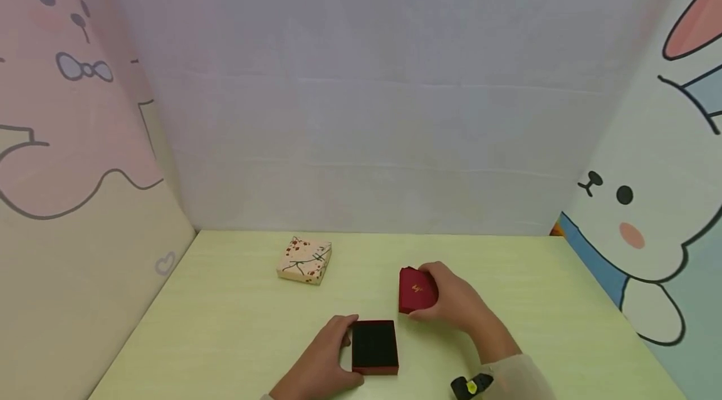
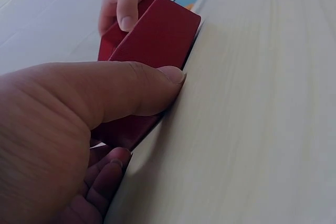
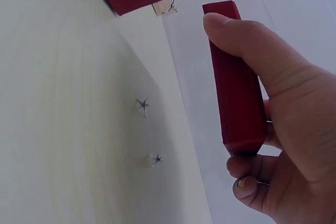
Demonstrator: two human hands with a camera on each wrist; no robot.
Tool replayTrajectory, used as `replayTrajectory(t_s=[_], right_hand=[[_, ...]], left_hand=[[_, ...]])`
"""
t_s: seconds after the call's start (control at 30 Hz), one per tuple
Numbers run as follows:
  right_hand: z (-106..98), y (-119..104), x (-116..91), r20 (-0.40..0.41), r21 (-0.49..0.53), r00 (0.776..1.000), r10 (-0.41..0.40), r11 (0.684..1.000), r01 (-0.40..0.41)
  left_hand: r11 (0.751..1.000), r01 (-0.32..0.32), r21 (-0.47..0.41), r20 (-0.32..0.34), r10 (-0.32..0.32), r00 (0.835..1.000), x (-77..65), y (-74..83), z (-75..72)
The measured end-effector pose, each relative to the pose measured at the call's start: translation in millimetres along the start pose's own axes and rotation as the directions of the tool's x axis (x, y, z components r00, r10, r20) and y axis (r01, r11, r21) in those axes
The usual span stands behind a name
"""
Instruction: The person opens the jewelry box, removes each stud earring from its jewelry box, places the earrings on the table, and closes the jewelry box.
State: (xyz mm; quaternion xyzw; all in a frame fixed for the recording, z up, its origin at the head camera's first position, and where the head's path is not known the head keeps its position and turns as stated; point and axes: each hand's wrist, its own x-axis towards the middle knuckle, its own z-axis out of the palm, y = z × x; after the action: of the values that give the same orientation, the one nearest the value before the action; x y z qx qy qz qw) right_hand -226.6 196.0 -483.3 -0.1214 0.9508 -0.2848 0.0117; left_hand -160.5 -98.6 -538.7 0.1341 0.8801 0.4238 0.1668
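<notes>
My left hand grips a small square red box by its left side, thumb at the near corner and a fingertip at the far one. Black padding fills the top of this box, which stands on the table. Held up in my right hand is the red box lid with a small gold mark on top. In the right wrist view, the thumb presses one end of the lid and the fingers are at the other. Two small silver star-shaped pieces lie on the table near the right hand.
Farther back and left on the pale wooden table rests a cream box with a red blossom pattern. A white cloth wall closes off the back, and printed cartoon panels stand at both sides.
</notes>
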Motion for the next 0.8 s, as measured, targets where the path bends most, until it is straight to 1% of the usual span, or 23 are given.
replayTrajectory(t_s=[0.13, 0.37, 0.5, 0.8], right_hand=[[6, -10, -7, 0.015, 0.037, 1.0, -0.013, 0.999, 0.012], [20, -24, -17, 0.047, 0.104, 0.995, -0.085, 0.991, 0.08], [25, -29, -20, 0.053, 0.133, 0.993, -0.105, 0.986, 0.098], [29, -37, -28, 0.061, 0.161, 0.991, -0.116, 0.981, 0.105]], left_hand=[[1.0, -0.018, 0.018, -0.009, 0.018, 1.0, -0.9, -0.8, -0.5], [1.0, 0.016, -0.012, -0.006, -0.016, 1.0, -0.8, 1.2, -0.2], [1.0, 0.004, -0.015, -0.01, -0.004, 1.0, -1.2, 1.2, -0.2], [1.0, -0.015, -0.008, -0.02, 0.015, 1.0, -0.6, -2.2, 0.4]])
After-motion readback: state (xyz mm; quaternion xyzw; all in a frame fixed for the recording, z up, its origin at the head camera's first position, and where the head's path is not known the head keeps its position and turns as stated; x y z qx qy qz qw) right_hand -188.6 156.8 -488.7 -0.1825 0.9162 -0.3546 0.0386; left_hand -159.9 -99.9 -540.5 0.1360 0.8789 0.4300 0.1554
